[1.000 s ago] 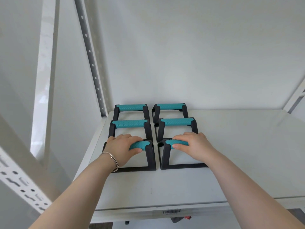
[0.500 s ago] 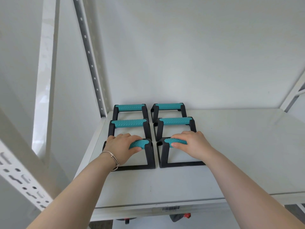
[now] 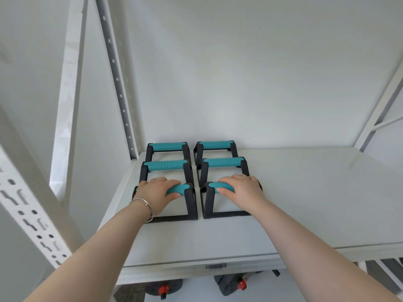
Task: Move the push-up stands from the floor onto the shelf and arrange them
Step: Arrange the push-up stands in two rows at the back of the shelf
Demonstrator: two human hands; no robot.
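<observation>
Both hands grip teal-handled black push-up stands on the white metal shelf (image 3: pixel 305 203): left hand (image 3: pixel 158 192) wraps the front-left stand (image 3: pixel 189 205), right hand (image 3: pixel 242 190) the front-right stand (image 3: pixel 207 203).

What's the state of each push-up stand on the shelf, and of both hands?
Back left stand: upright on shelf, untouched.
Back right stand: upright, untouched.
Middle left stand: upright, untouched.
Middle right stand: upright, untouched.
Front left stand: upright, left hand closed on its teal grip.
Front right stand: upright, right hand closed on its teal grip.
</observation>
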